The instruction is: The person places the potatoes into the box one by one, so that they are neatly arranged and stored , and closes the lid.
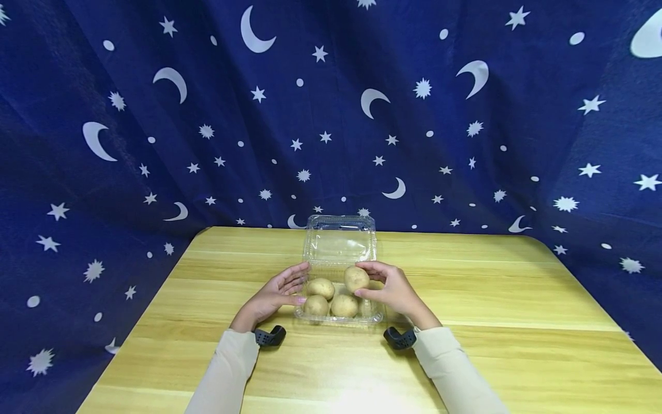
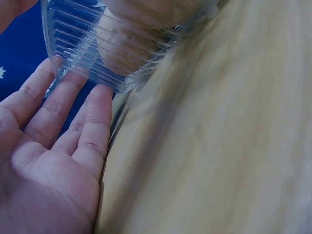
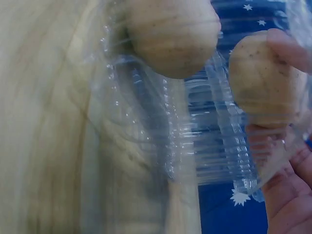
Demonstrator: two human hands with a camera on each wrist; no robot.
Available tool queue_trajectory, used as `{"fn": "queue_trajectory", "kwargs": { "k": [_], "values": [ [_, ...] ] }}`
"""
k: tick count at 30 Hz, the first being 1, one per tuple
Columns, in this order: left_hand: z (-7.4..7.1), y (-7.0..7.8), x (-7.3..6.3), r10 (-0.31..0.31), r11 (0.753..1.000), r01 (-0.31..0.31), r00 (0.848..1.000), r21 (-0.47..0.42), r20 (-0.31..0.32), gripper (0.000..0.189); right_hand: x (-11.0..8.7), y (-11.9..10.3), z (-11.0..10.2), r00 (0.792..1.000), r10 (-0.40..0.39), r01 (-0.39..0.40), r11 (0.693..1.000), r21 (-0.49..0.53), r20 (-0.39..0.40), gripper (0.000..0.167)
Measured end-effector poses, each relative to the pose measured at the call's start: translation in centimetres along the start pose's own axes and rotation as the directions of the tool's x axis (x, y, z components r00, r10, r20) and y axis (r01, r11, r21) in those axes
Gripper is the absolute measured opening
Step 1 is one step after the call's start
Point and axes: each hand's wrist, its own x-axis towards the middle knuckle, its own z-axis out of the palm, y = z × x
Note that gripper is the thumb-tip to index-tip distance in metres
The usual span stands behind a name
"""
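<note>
A clear plastic clamshell box point(image 1: 376, 317) rests on the table, its ribbed lid point(image 1: 339, 248) raised at the back. Three potatoes lie inside: one behind point(image 1: 320, 288), one at the front left point(image 1: 316, 306) and one at the front middle point(image 1: 344, 306). My right hand point(image 1: 394, 289) pinches another potato point(image 1: 356, 279) between thumb and fingers, over the box's right part. In the right wrist view this potato point(image 3: 263, 83) shows through the clear wall. My left hand point(image 1: 273, 294) rests its extended fingers against the left side; the left wrist view shows fingertips point(image 2: 100, 100) at the ribbed wall.
The box stands on a light wood-grain table point(image 1: 491, 287). A dark blue curtain point(image 1: 331, 115) with white moons and stars hangs behind and around it. Black wrist devices sit on the left wrist point(image 1: 270, 336) and right wrist point(image 1: 400, 338).
</note>
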Motion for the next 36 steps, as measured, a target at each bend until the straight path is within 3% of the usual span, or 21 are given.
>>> {"fn": "queue_trajectory", "kwargs": {
  "k": [12,27,36],
  "values": [
    [0.1,0.1,0.0,-0.007,1.000,0.007,1.000,0.000,-0.009,0.092,0.5,-0.4,0.8,1.000,0.018,-0.019,0.998,-0.066,-0.016,0.054],
    [0.2,-0.1,0.0,-0.009,1.000,0.009,1.000,-0.010,-0.004,0.094,0.7,-0.5,1.5,1.000,-0.013,0.013,0.982,-0.187,-0.003,0.054],
    [0.1,0.1,0.0,-0.003,1.000,0.003,1.000,-0.006,-0.005,0.093,0.8,-0.7,1.8,1.000,-0.023,0.025,0.978,-0.208,0.014,0.051]
  ]
}}
